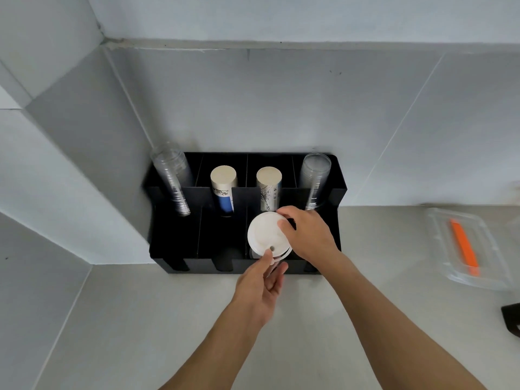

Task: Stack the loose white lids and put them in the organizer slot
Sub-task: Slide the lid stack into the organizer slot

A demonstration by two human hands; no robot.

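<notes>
At the back of the counter (pixel 168 319), against the wall, stood a black organizer (pixel 336 190). Over its front slot, third from the left, both hands held a stack of white lids (pixel 266 235): the right hand (pixel 309 235) pinched the far rim, the left hand (pixel 260 285) gripped the near edge with thumb on top.

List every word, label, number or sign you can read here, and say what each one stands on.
No text reads clearly.
Left paper cup stack: dark print above a blue band, too blurred to read.
Right paper cup stack: dark printed drawing and small marks, too blurred to read.
White lids, black organizer, clear container: no lettering visible.
</notes>
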